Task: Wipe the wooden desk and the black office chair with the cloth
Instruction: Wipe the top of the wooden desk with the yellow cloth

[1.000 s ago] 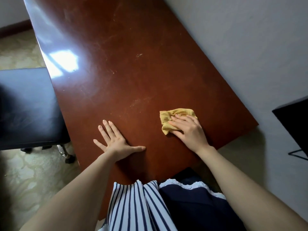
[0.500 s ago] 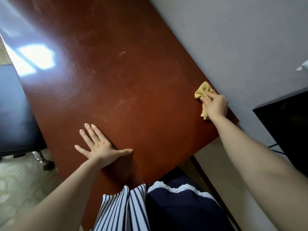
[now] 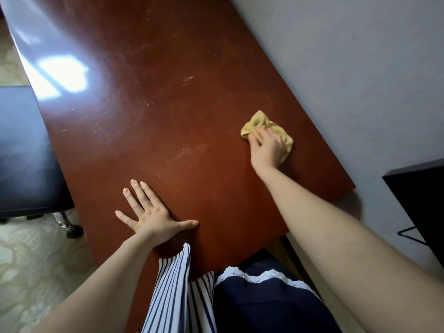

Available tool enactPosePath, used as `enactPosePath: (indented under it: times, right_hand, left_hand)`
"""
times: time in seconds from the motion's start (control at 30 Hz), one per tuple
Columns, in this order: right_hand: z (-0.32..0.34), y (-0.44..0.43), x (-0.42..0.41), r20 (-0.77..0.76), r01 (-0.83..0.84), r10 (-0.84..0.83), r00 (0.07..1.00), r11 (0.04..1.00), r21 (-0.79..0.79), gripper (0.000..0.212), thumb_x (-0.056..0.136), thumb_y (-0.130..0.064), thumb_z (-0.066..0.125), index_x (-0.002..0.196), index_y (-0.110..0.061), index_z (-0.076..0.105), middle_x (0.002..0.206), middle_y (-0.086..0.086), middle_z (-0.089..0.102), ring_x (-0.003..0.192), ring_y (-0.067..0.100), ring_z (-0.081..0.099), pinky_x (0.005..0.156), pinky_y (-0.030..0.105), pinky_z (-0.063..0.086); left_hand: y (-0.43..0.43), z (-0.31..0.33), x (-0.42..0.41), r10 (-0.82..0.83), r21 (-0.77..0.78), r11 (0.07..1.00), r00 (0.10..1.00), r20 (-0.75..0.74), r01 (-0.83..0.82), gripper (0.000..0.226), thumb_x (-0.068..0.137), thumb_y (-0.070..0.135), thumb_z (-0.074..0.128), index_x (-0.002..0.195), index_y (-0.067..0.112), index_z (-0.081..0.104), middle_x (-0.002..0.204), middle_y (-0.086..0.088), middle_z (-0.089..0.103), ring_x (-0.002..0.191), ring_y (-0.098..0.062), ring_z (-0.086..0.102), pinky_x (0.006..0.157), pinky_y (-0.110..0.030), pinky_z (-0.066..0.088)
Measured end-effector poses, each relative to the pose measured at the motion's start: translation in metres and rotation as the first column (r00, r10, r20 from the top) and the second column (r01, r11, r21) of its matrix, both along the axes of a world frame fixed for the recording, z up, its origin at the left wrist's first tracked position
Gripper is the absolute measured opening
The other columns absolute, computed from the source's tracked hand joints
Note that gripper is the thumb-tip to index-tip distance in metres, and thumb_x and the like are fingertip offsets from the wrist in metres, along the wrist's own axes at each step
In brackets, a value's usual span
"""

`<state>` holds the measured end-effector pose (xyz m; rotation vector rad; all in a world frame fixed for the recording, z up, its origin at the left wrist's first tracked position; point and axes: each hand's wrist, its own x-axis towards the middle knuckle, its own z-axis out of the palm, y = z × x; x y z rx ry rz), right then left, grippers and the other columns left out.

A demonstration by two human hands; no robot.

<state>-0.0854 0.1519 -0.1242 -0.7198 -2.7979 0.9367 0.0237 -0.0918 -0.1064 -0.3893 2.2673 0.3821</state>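
A reddish-brown wooden desk (image 3: 168, 104) fills the middle of the view, with scuff marks and a window glare on its left part. My right hand (image 3: 266, 147) lies on a crumpled yellow cloth (image 3: 258, 122) on the desk's right side, fingers curled over the fabric and pressing it down. My left hand (image 3: 153, 212) rests flat on the desk near its front edge, fingers spread and holding nothing. The black office chair's seat (image 3: 24, 152) stands to the left of the desk.
A grey wall (image 3: 348, 68) runs along the desk's right edge. A black object (image 3: 420, 200) stands at the right by the wall. One chair caster (image 3: 72, 230) sits on the patterned floor (image 3: 31, 272) at lower left.
My right hand has slid the cloth from the desk's right edge by the wall back inward, toward the middle. My left hand has stayed flat in place.
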Motion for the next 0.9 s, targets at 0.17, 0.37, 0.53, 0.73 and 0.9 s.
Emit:
enactPosePath:
  times: [0.17, 0.37, 0.53, 0.73, 0.9]
  right_hand:
    - [-0.002, -0.052, 0.044, -0.03, -0.292, 0.291, 0.956, 0.956, -0.034, 0.033, 0.087, -0.026, 0.067, 0.118, -0.015, 0.067, 0.126, 0.01, 0.061, 0.122, 0.025, 0.048, 0.108, 0.035, 0.027]
    - [-0.001, -0.068, 0.101, -0.132, -0.64, 0.639, 0.757, 0.767, 0.043, 0.025, 0.077, -0.014, 0.075, 0.102, -0.011, 0.074, 0.112, 0.009, 0.069, 0.11, 0.027, 0.061, 0.106, 0.048, 0.034]
    - [0.001, -0.025, 0.119, -0.138, -0.814, 0.864, 0.484, 0.502, 0.293, 0.028, 0.074, -0.01, 0.078, 0.102, -0.01, 0.074, 0.111, 0.006, 0.07, 0.108, 0.023, 0.064, 0.101, 0.049, 0.042]
    - [0.002, 0.034, 0.119, -0.06, -0.773, 0.895, 0.442, 0.414, 0.481, 0.034, 0.071, -0.005, 0.08, 0.104, -0.01, 0.073, 0.112, 0.005, 0.07, 0.107, 0.021, 0.065, 0.092, 0.048, 0.049]
    - [0.002, 0.057, 0.09, 0.042, -0.687, 0.785, 0.619, 0.514, 0.513, 0.036, 0.079, -0.009, 0.074, 0.114, -0.016, 0.069, 0.121, 0.002, 0.066, 0.117, 0.026, 0.058, 0.097, 0.05, 0.043]
  left_hand:
    - [-0.002, -0.002, -0.002, 0.002, 0.008, 1.0, 1.0, 0.01, -0.002, 0.163, 0.012, 0.096, 0.038, 0.114, 0.009, -0.055, 0.117, -0.002, -0.068, 0.104, -0.024, -0.064, 0.101, -0.065, -0.018]
    - [-0.001, -0.002, 0.003, 0.0, -0.003, 1.0, 1.0, -0.008, 0.0, 0.16, 0.011, 0.098, 0.036, 0.109, 0.012, -0.057, 0.113, -0.001, -0.069, 0.104, -0.023, -0.063, 0.103, -0.064, -0.017]
    - [-0.001, -0.002, 0.005, 0.011, -0.014, 1.0, 1.0, -0.026, -0.012, 0.162, 0.01, 0.097, 0.037, 0.112, 0.013, -0.056, 0.117, 0.001, -0.068, 0.104, -0.021, -0.063, 0.103, -0.063, -0.018]
    - [-0.003, -0.005, 0.005, 0.013, 0.013, 1.0, 0.999, -0.043, -0.012, 0.16, 0.007, 0.098, 0.033, 0.111, 0.016, -0.058, 0.12, 0.003, -0.067, 0.106, -0.019, -0.063, 0.101, -0.061, -0.022]
    - [-0.002, -0.004, 0.006, 0.017, 0.03, 0.999, 0.999, -0.049, -0.015, 0.158, 0.013, 0.097, 0.036, 0.111, 0.016, -0.058, 0.121, 0.002, -0.066, 0.107, -0.019, -0.063, 0.1, -0.061, -0.023]
